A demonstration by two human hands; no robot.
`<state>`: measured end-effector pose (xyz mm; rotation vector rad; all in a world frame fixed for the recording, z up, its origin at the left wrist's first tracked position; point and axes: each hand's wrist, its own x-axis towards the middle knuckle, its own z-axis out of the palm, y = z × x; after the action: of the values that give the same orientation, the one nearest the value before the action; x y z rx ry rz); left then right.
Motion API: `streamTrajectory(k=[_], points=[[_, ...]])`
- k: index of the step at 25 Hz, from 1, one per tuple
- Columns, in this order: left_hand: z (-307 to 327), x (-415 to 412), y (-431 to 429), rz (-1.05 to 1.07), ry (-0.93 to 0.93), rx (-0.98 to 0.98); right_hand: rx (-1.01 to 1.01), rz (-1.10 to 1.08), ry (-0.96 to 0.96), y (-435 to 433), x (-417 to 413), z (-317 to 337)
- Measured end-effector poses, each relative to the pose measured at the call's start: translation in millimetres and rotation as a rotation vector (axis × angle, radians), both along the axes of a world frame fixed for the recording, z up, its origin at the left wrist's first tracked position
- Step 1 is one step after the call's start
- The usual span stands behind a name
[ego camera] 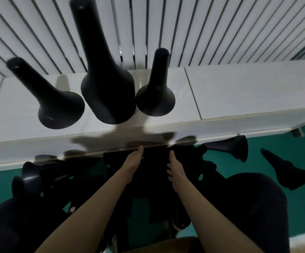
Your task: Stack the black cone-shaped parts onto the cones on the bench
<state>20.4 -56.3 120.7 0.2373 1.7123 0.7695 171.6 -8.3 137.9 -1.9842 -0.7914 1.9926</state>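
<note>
Black cone-shaped parts [60, 176] lie heaped on the green floor [303, 207] just under the near edge of the bench [239, 92]. They are matte, smooth and trumpet-like, each a slim neck widening into a round flared base. Most of the heap is too dark to separate. One loose part [228, 148] at the right lies on its side, long axis running left to right, with its flare facing right. Another part [290, 172], further right and apart from the heap, also lies flat, its narrow tip aimed far-left. Between the two hands sits a dark part [155, 161]. The left hand [133, 161] lies along its left side with the fingers reaching toward the bench edge. The right hand [175, 168] is on its right side with the fingertips bent inward. Whether either hand has actually closed around it I cannot tell, as the part is lost in shadow. On the glossy white bench top stand three cones, bases down and open necks up. The left cone [56, 99] and the right cone [157, 90] are single and low, while the middle cone [104, 79] is taller and thicker, its base almost touching both neighbours. Behind them runs a white slatted wall [221, 24]. The person's dark-clad knees [257, 207] frame the heap at the near side.
</note>
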Motion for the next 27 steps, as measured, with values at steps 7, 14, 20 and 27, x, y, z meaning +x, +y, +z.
streamTrajectory(k=[7,14,20,27], points=[[-53.6,27.1,26.3,-0.088,-0.056,-0.085,-0.097,-0.094,-0.039,18.1,24.5,-61.6],[-110.1,40.0,23.4,-0.075,-0.12,-0.207,-0.169,-0.022,0.017,23.5,12.4,-106.3],[-141.3,41.0,8.3,0.044,-0.192,-0.281,-0.263,0.104,0.043,10.4,3.0,-142.4],[-179.6,38.8,3.8,0.105,-0.191,-0.312,-0.317,0.081,-0.053,7.3,-11.1,-175.0]])
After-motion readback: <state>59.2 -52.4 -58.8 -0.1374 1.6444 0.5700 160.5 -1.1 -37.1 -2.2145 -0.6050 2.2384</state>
